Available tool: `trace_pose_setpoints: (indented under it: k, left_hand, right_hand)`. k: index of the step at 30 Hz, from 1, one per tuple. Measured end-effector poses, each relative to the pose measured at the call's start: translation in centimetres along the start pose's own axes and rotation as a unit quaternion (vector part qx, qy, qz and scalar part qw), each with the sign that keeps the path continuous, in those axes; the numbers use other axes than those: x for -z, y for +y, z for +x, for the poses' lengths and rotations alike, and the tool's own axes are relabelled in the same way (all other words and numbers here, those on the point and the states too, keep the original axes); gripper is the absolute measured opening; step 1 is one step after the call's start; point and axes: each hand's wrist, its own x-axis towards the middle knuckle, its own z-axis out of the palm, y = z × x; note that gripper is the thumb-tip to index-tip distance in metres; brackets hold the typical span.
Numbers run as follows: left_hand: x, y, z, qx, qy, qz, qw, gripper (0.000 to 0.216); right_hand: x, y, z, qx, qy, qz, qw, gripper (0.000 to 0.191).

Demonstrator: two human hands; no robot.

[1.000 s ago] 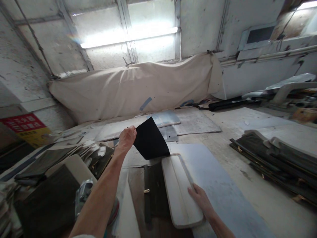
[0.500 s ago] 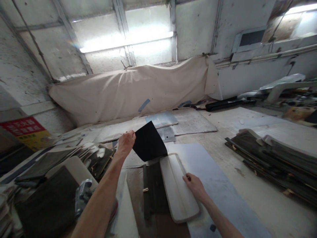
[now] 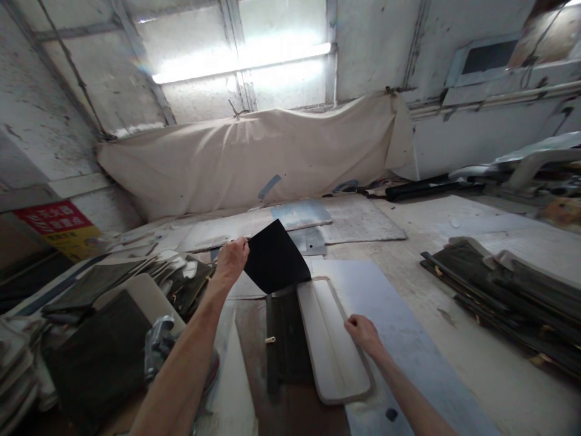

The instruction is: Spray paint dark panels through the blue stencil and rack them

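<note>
Far left: a red and yellow sign [image 3: 59, 229] leans against the wall. Below it, a heap of dark and pale panels [image 3: 113, 290] covers the left side of the workbench [image 3: 454, 290]. A metal tool [image 3: 158, 348], possibly a clamp or spray gun (too blurred to tell), lies beside the person's left forearm.

Left hand [image 3: 231, 259]: raised above the bench, fingers pinched on the left corner of a black sheet [image 3: 276, 257]. The sheet is lifted off the surface and hangs tilted, its lower edge just above the far end of the pale visor-shaped panel [image 3: 329, 339]; whether it touches the panel cannot be told.

Centre: the pale panel lies flat, long axis running away from the person, partly on a dark folded piece [image 3: 284, 339] to its left and partly on a light blue-grey sheet [image 3: 403, 339] to its right.

Right hand [image 3: 363, 332]: resting on the right edge of the pale panel, fingers curled down against it, pressing rather than gripping.

Behind: a beige cloth [image 3: 272, 157] is draped along the back wall under a lit window.

Right: a stack of dark panels [image 3: 503, 284] sits well apart from the hands.
</note>
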Motion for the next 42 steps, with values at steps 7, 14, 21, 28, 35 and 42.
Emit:
trace_pose_setpoints:
  k: [7, 14, 21, 28, 35, 42]
  left_hand:
    - [-2.0, -1.3, 0.2, -0.004, -0.009, -0.011, 1.0, 0.035]
    - [-3.8, 0.3, -0.4, -0.024, -0.025, -0.022, 0.999, 0.037]
    - [-4.5, 0.2, -0.6, -0.028, 0.003, -0.014, 0.999, 0.037]
    - [-3.2, 1.0, -3.0, -0.038, 0.015, -0.059, 0.997, 0.035]
    - [-3.2, 0.4, -8.6, -0.023, 0.006, -0.161, 0.987, 0.03]
    - [-1.4, -1.1, -8.9, 0.017, 0.04, -0.15, 0.988, 0.029]
  right_hand:
    - [-0.7, -0.3, 1.3, -0.021, -0.033, -0.03, 0.999, 0.021]
    - [-1.2, 0.5, 2.2, -0.03, -0.039, -0.023, 0.999, 0.02]
    - [-1.0, 1.8, 2.1, -0.029, -0.029, -0.014, 0.999, 0.021]
    - [0.5, 1.7, 0.3, 0.011, 0.011, -0.016, 1.0, 0.02]
    - [1.4, -3.3, -3.4, 0.094, 0.093, -0.04, 0.99, 0.031]
    - [-2.7, -11.1, -6.6, 0.153, 0.056, -0.087, 0.983, 0.057]
